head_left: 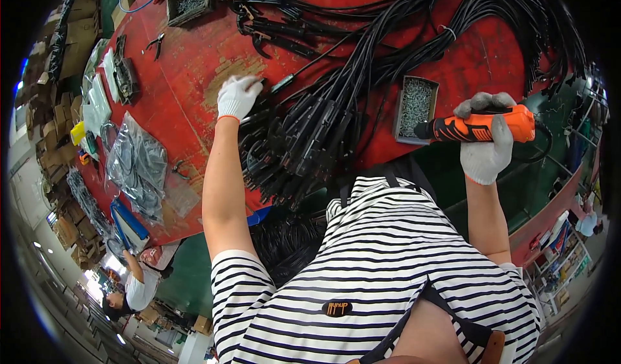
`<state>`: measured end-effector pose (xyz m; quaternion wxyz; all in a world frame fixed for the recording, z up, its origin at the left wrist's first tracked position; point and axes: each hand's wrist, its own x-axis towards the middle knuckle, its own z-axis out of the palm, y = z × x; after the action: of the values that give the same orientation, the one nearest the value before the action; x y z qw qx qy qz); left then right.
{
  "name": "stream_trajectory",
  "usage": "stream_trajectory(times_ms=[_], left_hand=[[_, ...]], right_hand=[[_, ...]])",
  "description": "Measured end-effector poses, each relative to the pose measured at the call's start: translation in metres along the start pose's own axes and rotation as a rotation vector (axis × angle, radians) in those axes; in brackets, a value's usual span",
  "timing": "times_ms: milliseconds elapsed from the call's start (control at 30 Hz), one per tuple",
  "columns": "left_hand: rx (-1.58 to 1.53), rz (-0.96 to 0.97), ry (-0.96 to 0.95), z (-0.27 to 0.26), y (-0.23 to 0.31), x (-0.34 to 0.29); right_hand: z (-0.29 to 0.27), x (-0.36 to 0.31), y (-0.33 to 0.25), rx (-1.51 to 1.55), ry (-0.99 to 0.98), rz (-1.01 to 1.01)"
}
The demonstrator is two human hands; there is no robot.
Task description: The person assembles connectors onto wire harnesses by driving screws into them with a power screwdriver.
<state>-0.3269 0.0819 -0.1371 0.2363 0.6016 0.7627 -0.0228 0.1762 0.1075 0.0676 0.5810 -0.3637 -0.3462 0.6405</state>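
My right hand [490, 143], in a white glove with grey fingertips, grips an orange and black power screwdriver [479, 128]. The tool's dark nose points left, over the edge of a small box [412, 140] of screws. My left hand [238, 99], also gloved, is over the red table with its fingers curled together. A small dark piece shows at its fingertips, too small to name. Just right of it lies a black cable end [283, 84]. A thick pile of black cables with black clip-like ends [310, 131] lies between my hands, at the table's near edge.
More black cables [446, 14] run across the far right of the red table [174, 73]. A tray of small metal parts [189, 1] and pliers [156, 45] lie far left. Clear plastic bags [136, 163] are at left. Another person [136, 286] is at lower left.
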Motion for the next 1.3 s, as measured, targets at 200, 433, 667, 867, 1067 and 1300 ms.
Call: stream_trajectory(times_ms=[200,433,667,867,1067,1300], left_hand=[[0.085,0.303,0.392,-0.004,0.005,0.089],[0.504,0.335,0.166,-0.024,0.047,0.117],[0.397,0.211,-0.041,-0.022,0.003,0.092],[0.315,0.084,-0.073,-0.034,0.006,0.048],[0.237,0.018,-0.095,-0.115,0.089,-0.027],[0.076,0.055,-0.131,-0.119,0.197,-0.143]], right_hand=[[0.018,0.004,0.014,-0.01,0.092,-0.002],[0.02,0.004,0.02,-0.045,0.163,-0.007],[0.027,0.003,0.027,-0.018,0.152,0.032],[0.021,0.01,0.037,0.043,0.108,0.195],[0.019,0.051,0.062,0.01,-0.205,0.694],[0.066,0.057,0.144,0.005,-0.23,1.077]])
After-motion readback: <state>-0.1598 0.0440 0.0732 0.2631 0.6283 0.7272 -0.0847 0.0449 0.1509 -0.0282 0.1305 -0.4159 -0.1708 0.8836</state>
